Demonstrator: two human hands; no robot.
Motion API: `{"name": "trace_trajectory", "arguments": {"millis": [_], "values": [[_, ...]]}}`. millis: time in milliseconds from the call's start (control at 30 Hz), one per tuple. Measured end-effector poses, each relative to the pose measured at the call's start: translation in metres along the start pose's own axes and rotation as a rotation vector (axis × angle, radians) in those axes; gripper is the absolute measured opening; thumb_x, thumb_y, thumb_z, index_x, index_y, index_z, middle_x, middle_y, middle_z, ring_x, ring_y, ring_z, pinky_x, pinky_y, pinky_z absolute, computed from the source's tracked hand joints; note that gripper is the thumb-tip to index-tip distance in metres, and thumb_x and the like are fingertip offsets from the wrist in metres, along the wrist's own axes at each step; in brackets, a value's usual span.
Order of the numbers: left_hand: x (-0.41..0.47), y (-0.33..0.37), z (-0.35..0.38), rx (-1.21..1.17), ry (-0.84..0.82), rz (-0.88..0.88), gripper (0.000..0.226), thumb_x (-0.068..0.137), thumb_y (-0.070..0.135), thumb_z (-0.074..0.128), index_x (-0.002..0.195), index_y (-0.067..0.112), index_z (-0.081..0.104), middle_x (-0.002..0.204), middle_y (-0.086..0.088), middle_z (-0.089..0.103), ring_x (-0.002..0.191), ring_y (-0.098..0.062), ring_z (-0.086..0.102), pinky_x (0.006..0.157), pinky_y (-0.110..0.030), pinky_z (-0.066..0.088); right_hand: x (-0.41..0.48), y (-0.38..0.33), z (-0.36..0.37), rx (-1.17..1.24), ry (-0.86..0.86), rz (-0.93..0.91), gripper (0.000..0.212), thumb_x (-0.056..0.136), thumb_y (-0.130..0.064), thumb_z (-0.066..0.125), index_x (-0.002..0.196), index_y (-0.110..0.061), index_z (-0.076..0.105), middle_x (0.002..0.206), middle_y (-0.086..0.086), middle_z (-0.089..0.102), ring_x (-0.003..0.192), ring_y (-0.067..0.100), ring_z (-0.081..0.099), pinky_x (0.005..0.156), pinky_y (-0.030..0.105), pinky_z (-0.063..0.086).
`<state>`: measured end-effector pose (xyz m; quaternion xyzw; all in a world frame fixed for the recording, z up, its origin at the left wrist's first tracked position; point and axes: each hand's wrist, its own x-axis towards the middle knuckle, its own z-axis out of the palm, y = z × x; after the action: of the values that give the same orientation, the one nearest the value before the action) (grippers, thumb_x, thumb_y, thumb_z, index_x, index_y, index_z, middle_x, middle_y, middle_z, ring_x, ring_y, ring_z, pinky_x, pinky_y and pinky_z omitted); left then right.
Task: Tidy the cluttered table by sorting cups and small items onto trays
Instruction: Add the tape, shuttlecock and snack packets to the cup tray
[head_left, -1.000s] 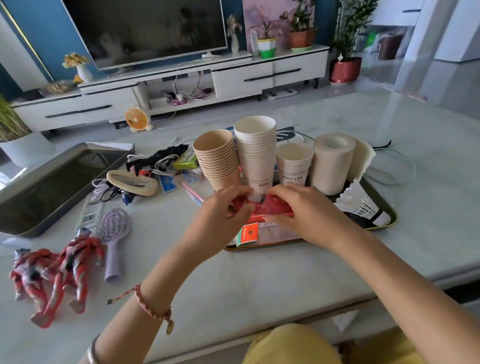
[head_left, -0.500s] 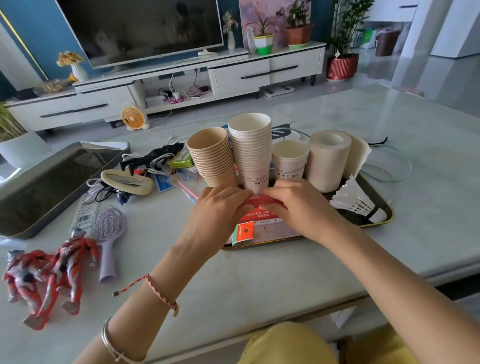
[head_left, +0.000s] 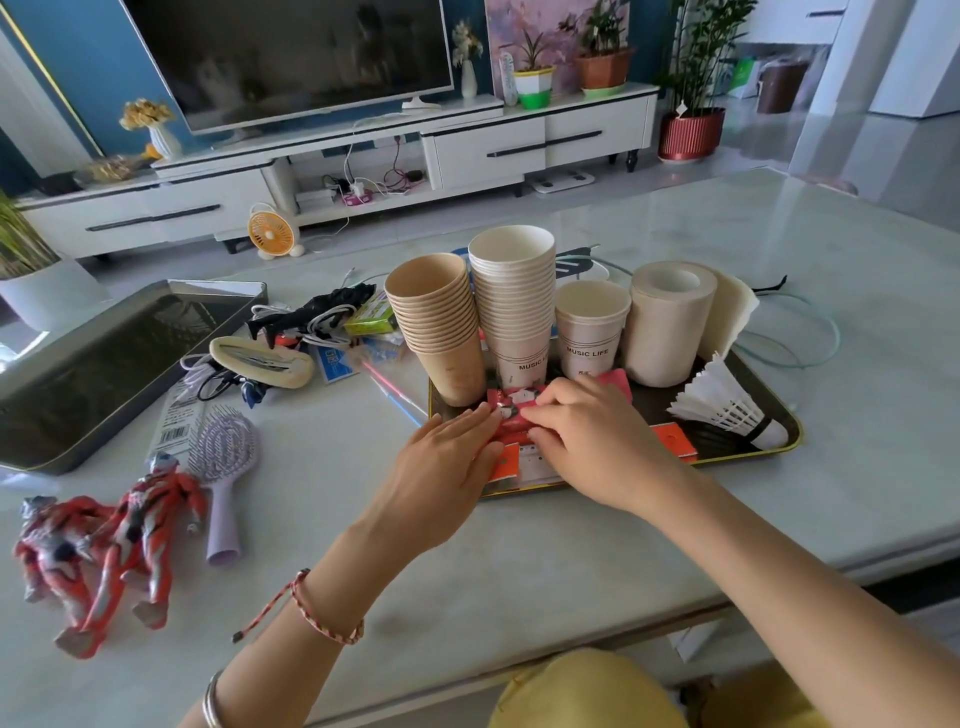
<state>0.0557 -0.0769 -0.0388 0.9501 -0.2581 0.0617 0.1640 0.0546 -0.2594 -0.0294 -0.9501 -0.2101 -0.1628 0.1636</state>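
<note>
A dark gold-rimmed tray holds a brown cup stack, a white cup stack, a single white cup, a paper roll and a shuttlecock. At the tray's front lie red packets on flat cards. My left hand rests on the packets' left end with its fingers flat. My right hand presses on them from the right, fingertips pinching the top packet.
A second, larger tray lies at the left. Between the trays sit cables, a hair clip, a green box and a pink pen. A lilac hairbrush and two red toy figures lie near the front left.
Both hands have lowered the red packets onto the front of the tray. The left hand's fingers have flattened out, and the packets now lie lower and flatter.
</note>
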Motion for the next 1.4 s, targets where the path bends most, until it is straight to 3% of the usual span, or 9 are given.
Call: {"name": "trace_trajectory", "arguments": {"millis": [167, 300, 400, 500, 667, 833, 967, 1133, 1400], "values": [[-0.002, -0.005, 0.010, -0.095, 0.069, 0.007, 0.049, 0.093, 0.038, 0.028, 0.137, 0.022, 0.045, 0.142, 0.005, 0.044, 0.134, -0.007, 0.036, 0.112, -0.027, 0.019, 0.000, -0.004, 0.003, 0.011, 0.013, 0.039, 0.024, 0.087, -0.022, 0.054, 0.100, -0.012, 0.072, 0.092, 0.006, 0.063, 0.089, 0.029, 0.055, 0.078, 0.043, 0.046], [-0.007, -0.007, 0.001, -0.587, 0.314, -0.149, 0.027, 0.093, 0.011, 0.044, 0.107, 0.023, 0.064, 0.107, 0.010, 0.065, 0.099, 0.002, 0.056, 0.088, -0.015, 0.041, 0.004, -0.006, 0.001, 0.091, 0.058, 0.099, 0.023, 0.089, -0.014, 0.058, 0.108, -0.009, 0.068, 0.100, 0.009, 0.063, 0.094, 0.028, 0.056, 0.084, 0.040, 0.046], [-0.006, -0.025, -0.014, -0.836, 0.545, -0.371, 0.033, 0.085, -0.001, 0.042, 0.085, 0.025, 0.062, 0.088, 0.004, 0.067, 0.083, -0.002, 0.060, 0.079, -0.013, 0.045, 0.006, -0.016, 0.002, 0.172, 0.145, 0.094, 0.018, 0.088, -0.008, 0.057, 0.103, -0.009, 0.068, 0.099, 0.005, 0.062, 0.095, 0.022, 0.055, 0.085, 0.029, 0.043], [-0.001, -0.055, -0.022, -0.824, 0.556, -0.522, 0.032, 0.084, -0.008, 0.042, 0.081, 0.016, 0.062, 0.083, -0.001, 0.065, 0.077, -0.012, 0.060, 0.078, -0.026, 0.048, 0.005, -0.034, 0.008, 0.269, 0.188, 0.032, 0.018, 0.086, -0.007, 0.053, 0.097, -0.010, 0.067, 0.094, -0.001, 0.060, 0.089, 0.008, 0.052, 0.081, 0.020, 0.041], [-0.007, -0.082, -0.027, -0.799, 0.643, -0.610, 0.031, 0.082, -0.010, 0.041, 0.094, 0.013, 0.057, 0.093, 0.000, 0.060, 0.076, -0.021, 0.058, 0.049, -0.006, 0.038, 0.018, -0.081, 0.019, 0.376, 0.137, -0.064, 0.027, 0.084, -0.018, 0.043, 0.098, -0.012, 0.065, 0.099, -0.004, 0.056, 0.096, 0.005, 0.050, 0.089, 0.010, 0.035], [-0.011, -0.091, -0.039, -0.807, 0.715, -0.589, 0.031, 0.080, -0.009, 0.041, 0.093, 0.014, 0.058, 0.100, -0.002, 0.061, 0.085, -0.021, 0.061, 0.060, -0.012, 0.041, 0.055, -0.112, 0.047, 0.425, -0.017, -0.029, 0.025, 0.086, -0.011, 0.052, 0.108, -0.017, 0.061, 0.106, -0.008, 0.050, 0.102, 0.000, 0.044, 0.094, 0.010, 0.032], [-0.017, -0.101, -0.041, -0.772, 0.806, -0.616, 0.031, 0.081, -0.007, 0.042, 0.094, 0.018, 0.057, 0.102, -0.002, 0.060, 0.085, -0.018, 0.061, 0.067, -0.011, 0.040, 0.107, -0.129, 0.066, 0.404, -0.067, 0.026, 0.032, 0.087, -0.005, 0.055, 0.118, -0.014, 0.056, 0.114, 0.000, 0.050, 0.108, 0.011, 0.044, 0.092, 0.016, 0.032], [-0.015, -0.119, -0.045, -0.787, 0.908, -0.657, 0.029, 0.080, -0.005, 0.043, 0.090, 0.018, 0.058, 0.098, -0.003, 0.063, 0.088, -0.020, 0.060, 0.075, -0.028, 0.043, 0.177, -0.147, 0.087, 0.379, -0.046, 0.102, 0.038, 0.086, -0.003, 0.050, 0.124, -0.007, 0.051, 0.120, 0.010, 0.053, 0.111, 0.023, 0.049, 0.091, 0.025, 0.036], [-0.005, -0.125, -0.049, -0.833, 0.983, -0.718, 0.023, 0.081, -0.002, 0.047, 0.086, 0.015, 0.061, 0.093, -0.004, 0.065, 0.087, -0.022, 0.058, 0.076, -0.030, 0.042, 0.241, -0.152, 0.106, -0.053, -0.073, -0.069, 0.055, 0.086, -0.001, 0.045, 0.139, -0.011, 0.035, 0.136, 0.013, 0.041, 0.124, 0.030, 0.037, 0.101, 0.036, 0.032]]}}
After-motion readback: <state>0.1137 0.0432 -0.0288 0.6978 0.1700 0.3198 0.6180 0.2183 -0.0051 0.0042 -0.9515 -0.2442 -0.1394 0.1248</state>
